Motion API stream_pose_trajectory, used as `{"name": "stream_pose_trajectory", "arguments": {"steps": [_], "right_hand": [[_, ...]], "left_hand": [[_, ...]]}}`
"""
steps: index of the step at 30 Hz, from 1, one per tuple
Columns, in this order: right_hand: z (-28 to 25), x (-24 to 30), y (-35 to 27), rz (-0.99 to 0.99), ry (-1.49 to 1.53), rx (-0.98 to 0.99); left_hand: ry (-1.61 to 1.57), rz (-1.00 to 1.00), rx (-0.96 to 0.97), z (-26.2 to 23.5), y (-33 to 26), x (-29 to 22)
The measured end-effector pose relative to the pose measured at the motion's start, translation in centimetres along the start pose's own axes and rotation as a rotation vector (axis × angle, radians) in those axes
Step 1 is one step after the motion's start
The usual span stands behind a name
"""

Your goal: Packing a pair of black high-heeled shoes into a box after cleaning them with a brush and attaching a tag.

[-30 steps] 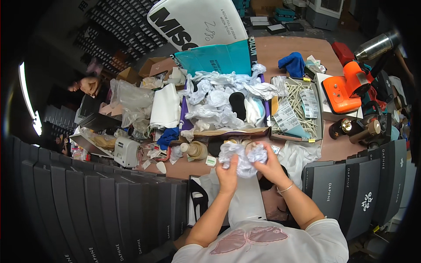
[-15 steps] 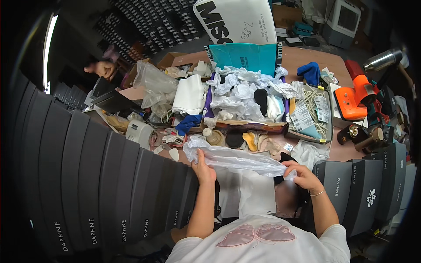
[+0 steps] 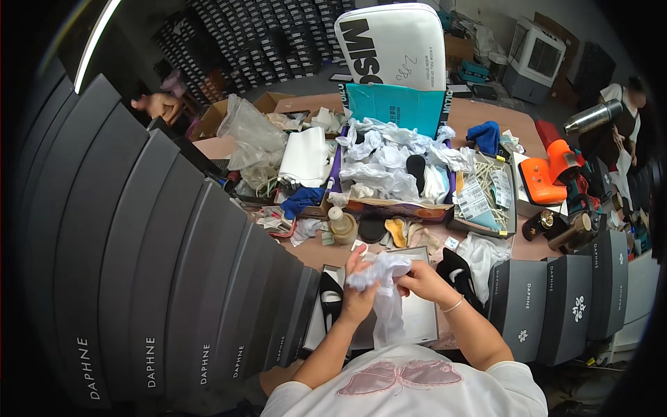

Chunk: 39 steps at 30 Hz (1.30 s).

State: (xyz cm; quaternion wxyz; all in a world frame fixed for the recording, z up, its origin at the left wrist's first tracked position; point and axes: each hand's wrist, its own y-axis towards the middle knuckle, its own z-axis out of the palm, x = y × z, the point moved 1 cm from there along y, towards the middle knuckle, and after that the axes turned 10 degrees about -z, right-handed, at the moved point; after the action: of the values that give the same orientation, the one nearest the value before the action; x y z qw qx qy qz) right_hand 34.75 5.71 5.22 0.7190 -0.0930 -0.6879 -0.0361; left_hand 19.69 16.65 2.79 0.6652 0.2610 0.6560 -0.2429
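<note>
Both forearms raised from the near edge, elbows bent, wrists drawn together over the middle of the tabletop (image 3: 486, 115). Left hand (image 3: 359, 297) curled, grip pinching the lower part of a crumpled sheet of white tissue paper (image 3: 381, 278); right hand (image 3: 419, 281) just beside it, grip pressed onto the same sheet from the right, a thin bracelet at the wrist. Tissue paper bunched between the two hands, a loose tail hanging toward the chest. Underneath, an open white shoe box (image 3: 424, 316), with one black shoe (image 3: 331, 292) to its left and another black shoe (image 3: 458, 274) to its right.

Little open room: tall stack of dark boxes (image 3: 160, 278) crowding the left, more dark boxes (image 3: 577, 299) close on the right. Farther off, a cardboard tray of white paper scraps (image 3: 389, 167), a teal box (image 3: 396, 108), an orange tool (image 3: 549, 174). Beyond, shelves of stacked boxes (image 3: 271, 35) along the far wall.
</note>
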Motion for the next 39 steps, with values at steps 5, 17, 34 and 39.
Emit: {"name": "stream_pose_trajectory", "arguments": {"steps": [5, 17, 34, 39], "right_hand": [[0.0, -1.2, 3.0, -0.339, -0.303, 0.275], [-21.4, 2.5, 24.3, -0.586, -1.067, -0.506], [-22.2, 3.0, 13.0, -0.404, -0.382, -0.624], [-19.9, 0.1, 4.8, -0.183, -0.173, -0.572]], "left_hand": [[-0.668, -0.549, 0.099, 1.8, -3.1, 2.2], [0.077, -0.756, 0.622, -3.4, -13.6, 6.9], [1.277, -0.029, 0.023, -0.5, 29.1, 4.1], [1.69, -0.338, 0.383, 1.1, 34.4, 10.3]]}}
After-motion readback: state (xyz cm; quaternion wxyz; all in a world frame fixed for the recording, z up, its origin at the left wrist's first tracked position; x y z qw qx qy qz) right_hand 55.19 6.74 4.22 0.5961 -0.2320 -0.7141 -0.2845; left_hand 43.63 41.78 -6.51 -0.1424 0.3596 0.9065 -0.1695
